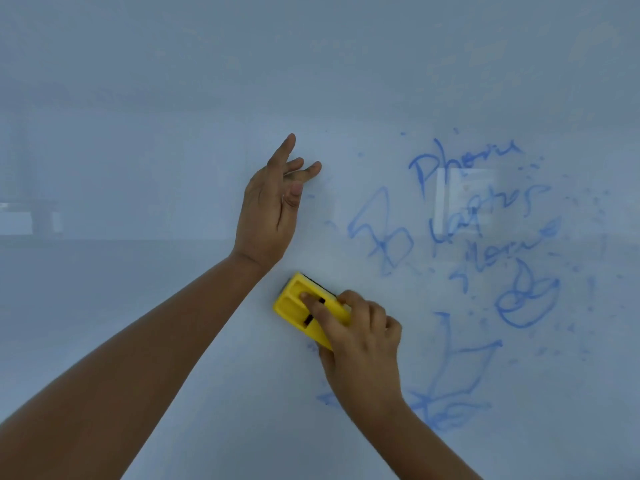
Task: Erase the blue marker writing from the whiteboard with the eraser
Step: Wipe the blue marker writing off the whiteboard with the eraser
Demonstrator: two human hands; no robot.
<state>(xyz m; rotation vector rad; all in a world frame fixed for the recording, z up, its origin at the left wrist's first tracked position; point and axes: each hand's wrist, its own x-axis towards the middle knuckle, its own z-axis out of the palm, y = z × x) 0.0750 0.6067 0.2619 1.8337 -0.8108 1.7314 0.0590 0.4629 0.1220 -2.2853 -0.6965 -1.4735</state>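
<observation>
- The right hand presses a yellow eraser flat against the whiteboard, its fingers clamped over the eraser's back.
- The left hand is raised above it, fingers loosely spread, holding nothing.
- Blue marker writing and sketches lie to the right of the eraser, partly smudged.

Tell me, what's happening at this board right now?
A person is wiping a whiteboard. Their right hand holds a yellow eraser against the board, while the left hand is raised with open fingers above it. The area around the hands looks clean, but blue marker writing and doodles to the right, plus some strokes below, have not been wiped away.
</observation>
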